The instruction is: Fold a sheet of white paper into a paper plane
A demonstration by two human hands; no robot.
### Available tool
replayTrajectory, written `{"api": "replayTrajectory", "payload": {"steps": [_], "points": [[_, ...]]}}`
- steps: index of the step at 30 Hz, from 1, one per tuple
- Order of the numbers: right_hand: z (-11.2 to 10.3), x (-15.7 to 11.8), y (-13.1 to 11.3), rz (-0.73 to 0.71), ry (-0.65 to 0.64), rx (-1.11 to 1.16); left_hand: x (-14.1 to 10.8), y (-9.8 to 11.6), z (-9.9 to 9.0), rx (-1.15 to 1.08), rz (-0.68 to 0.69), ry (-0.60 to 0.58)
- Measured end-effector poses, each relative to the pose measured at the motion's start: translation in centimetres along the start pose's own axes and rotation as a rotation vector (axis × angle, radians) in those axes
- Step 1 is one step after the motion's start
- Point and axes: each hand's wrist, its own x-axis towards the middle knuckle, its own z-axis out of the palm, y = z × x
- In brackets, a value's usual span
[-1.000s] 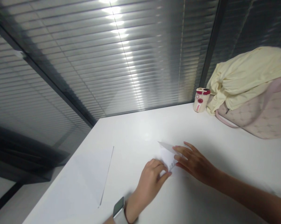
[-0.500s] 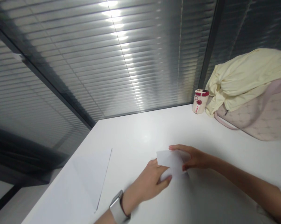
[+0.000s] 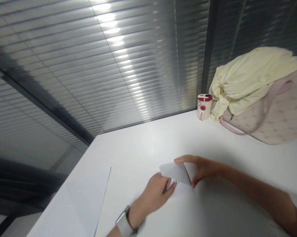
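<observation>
A small folded white paper (image 3: 174,170) is held between both hands just over the white table (image 3: 136,148). My left hand (image 3: 157,191), with a watch (image 3: 125,222) on its wrist, pinches the paper's lower left side between thumb and fingers. Some dark marks show on the paper close to the left thumb. My right hand (image 3: 200,168) grips the right end, its index finger along the top edge and its thumb at the bottom. A raised flap stands up in the middle, with a dark crease line beside the right hand. Some of the left fingers are hidden.
Larger white sheets (image 3: 76,200) lie at the table's left side. A cream and red cup (image 3: 204,107) stands at the back, beside a pink quilted bag (image 3: 269,121) with a pale yellow cloth (image 3: 252,79) over it. Window blinds (image 3: 128,65) rise behind the table.
The paper has tilted and its fold has opened, showing a flap and dark marks. My left fingers have curled in more. The view has shifted slightly.
</observation>
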Motion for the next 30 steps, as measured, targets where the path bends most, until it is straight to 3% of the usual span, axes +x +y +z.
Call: {"api": "replayTrajectory", "payload": {"steps": [8,18,21,25,27,30], "points": [[-0.2,0.3,0.0,-0.019,0.013,0.039,0.0,-0.7,0.2,-0.155,-0.076,-0.024],[2.9,0.9,-3.3,0.084,0.236,-0.021,-0.5,0.6,0.6,-0.244,-0.093,0.015],[3.4,0.9,-3.9,0.060,0.281,-0.063,-0.9,0.8,0.7,-0.336,-0.150,0.176],[3.8,0.8,-4.1,0.033,0.298,-0.106,-0.8,0.3,-0.2,-0.249,-0.203,0.686],[3.9,0.8,-4.3,0.024,0.296,-0.114,-0.5,0.1,-0.9,-0.268,-0.170,0.713],[3.9,0.7,-4.8,0.027,0.292,-0.105,-0.4,0.3,-1.5,-0.464,-0.161,0.569]]}}
